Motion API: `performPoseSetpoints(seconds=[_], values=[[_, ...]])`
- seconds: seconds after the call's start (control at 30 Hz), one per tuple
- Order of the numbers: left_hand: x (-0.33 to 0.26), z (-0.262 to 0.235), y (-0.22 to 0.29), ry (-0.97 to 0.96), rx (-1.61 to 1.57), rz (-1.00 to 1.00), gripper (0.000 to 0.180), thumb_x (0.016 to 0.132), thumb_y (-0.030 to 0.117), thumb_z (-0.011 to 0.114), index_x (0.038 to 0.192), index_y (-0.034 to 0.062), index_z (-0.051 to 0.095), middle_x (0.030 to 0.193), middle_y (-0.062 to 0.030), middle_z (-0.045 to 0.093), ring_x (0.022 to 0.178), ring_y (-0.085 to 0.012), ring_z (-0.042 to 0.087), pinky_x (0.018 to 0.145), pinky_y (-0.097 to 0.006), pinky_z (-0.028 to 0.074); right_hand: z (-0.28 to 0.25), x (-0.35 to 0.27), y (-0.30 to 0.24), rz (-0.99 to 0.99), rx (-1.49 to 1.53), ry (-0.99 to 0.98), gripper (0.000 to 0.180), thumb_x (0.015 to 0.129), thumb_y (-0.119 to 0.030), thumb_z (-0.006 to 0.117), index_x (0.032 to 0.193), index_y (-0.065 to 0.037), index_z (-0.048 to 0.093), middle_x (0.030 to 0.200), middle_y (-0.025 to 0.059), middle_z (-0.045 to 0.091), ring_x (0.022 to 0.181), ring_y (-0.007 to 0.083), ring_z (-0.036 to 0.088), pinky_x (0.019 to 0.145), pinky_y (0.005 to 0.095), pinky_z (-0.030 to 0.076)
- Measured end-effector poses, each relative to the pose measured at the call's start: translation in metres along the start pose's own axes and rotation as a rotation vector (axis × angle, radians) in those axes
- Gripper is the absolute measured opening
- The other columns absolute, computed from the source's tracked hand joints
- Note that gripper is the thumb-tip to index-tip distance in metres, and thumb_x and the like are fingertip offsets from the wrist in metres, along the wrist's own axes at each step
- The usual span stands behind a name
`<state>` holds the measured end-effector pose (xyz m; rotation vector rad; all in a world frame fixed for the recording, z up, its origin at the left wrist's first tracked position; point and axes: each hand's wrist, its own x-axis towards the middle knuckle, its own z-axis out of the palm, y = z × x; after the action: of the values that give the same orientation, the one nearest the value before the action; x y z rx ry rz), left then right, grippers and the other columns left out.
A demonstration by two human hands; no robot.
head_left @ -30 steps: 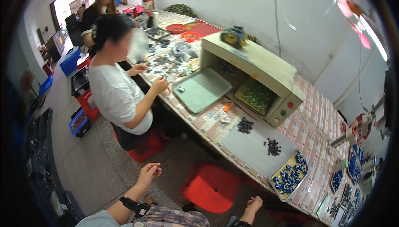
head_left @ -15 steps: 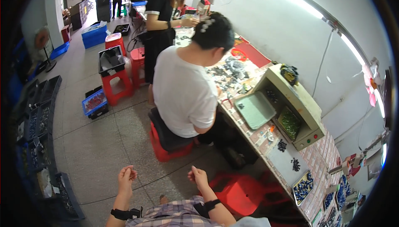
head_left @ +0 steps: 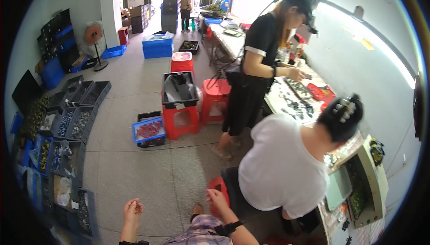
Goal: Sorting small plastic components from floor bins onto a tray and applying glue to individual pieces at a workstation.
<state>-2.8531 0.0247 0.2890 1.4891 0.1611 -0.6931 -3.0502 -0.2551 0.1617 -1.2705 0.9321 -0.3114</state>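
Observation:
My left hand (head_left: 133, 210) is raised over the grey floor, its fingers curled in and pressed together, and no object shows in it. My right hand (head_left: 217, 200) is likewise closed, fingertips bunched, with nothing visible between them. Dark bands circle both wrists. Just beyond my right hand stands a red stool (head_left: 219, 185) with a dark seat cushion (head_left: 236, 191); a person in a white shirt (head_left: 284, 169) sits there, back turned to me. Whether my right hand touches the stool or only overlaps it in view, I cannot tell.
Black bins of small parts (head_left: 82, 121) line the left side. Ahead are a red stool (head_left: 180, 121) bearing a black crate (head_left: 168, 90), a blue tray (head_left: 148, 130) and a standing fan (head_left: 93, 34). A co-worker in black (head_left: 260, 65) stands at the long worktable (head_left: 275, 95) on the right.
My view has swung right-to-left, so the seated person, worktable and stools now lie farther right. The left-hand bins show more fully. Both my hands stay closed and sit lower in the picture.

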Motion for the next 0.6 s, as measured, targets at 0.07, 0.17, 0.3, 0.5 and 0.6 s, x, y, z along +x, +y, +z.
performPoseSetpoints(seconds=[0.07, 0.17, 0.3, 0.5, 0.6], values=[[0.037, -0.007, 0.033, 0.032, -0.062, 0.028, 0.016, 0.088, 0.015, 0.045, 0.094, 0.0040, 0.055, 0.075, -0.0053, 0.056, 0.068, -0.0124, 0.055, 0.062, -0.026, 0.047, 0.021, 0.063, -0.031, 0.065, 0.086, -0.105, 0.033, 0.091, -0.026, 0.039, 0.108, -0.001, 0.053, 0.086, 0.0097, 0.062, 0.064, 0.0140, 0.059, 0.056, 0.0235, 0.047], [0.077, -0.015, 0.074, 0.113, -0.062, 0.069, 0.016, 0.088, 0.016, 0.046, 0.095, 0.0036, 0.054, 0.075, -0.0051, 0.056, 0.068, -0.0121, 0.055, 0.061, -0.026, 0.047, 0.067, 0.135, -0.100, 0.043, 0.199, -0.165, 0.036, 0.092, -0.027, 0.038, 0.108, 0.003, 0.052, 0.085, 0.0126, 0.063, 0.065, 0.0154, 0.060, 0.057, 0.0251, 0.047], [0.134, -0.033, 0.109, 0.228, -0.168, 0.028, 0.016, 0.088, 0.016, 0.046, 0.095, 0.0038, 0.054, 0.072, -0.0048, 0.054, 0.066, -0.0124, 0.054, 0.060, -0.026, 0.046, 0.132, 0.210, -0.186, 0.001, 0.137, -0.156, 0.033, 0.090, -0.019, 0.035, 0.117, -0.002, 0.045, 0.083, 0.0135, 0.062, 0.060, 0.0172, 0.060, 0.057, 0.0268, 0.049], [0.258, -0.083, 0.162, 0.190, -0.267, -0.073, 0.017, 0.089, 0.015, 0.043, 0.095, 0.0036, 0.053, 0.072, -0.0050, 0.055, 0.065, -0.0128, 0.054, 0.060, -0.026, 0.046, 0.202, 0.326, -0.195, -0.202, -0.190, 0.036, 0.054, 0.075, 0.004, 0.030, 0.126, -0.010, 0.036, 0.112, 0.0167, 0.049, 0.076, 0.0171, 0.058, 0.061, 0.0264, 0.046], [0.344, -0.118, 0.197, 0.212, -0.198, -0.129, 0.016, 0.087, 0.017, 0.046, 0.096, 0.0075, 0.054, 0.073, -0.0028, 0.056, 0.067, -0.0140, 0.056, 0.059, -0.027, 0.046, 0.235, 0.372, -0.187, -0.082, -0.189, 0.241, 0.033, 0.080, -0.009, 0.043, 0.111, -0.007, 0.053, 0.095, 0.0078, 0.057, 0.074, 0.0152, 0.058, 0.060, 0.0275, 0.046]])
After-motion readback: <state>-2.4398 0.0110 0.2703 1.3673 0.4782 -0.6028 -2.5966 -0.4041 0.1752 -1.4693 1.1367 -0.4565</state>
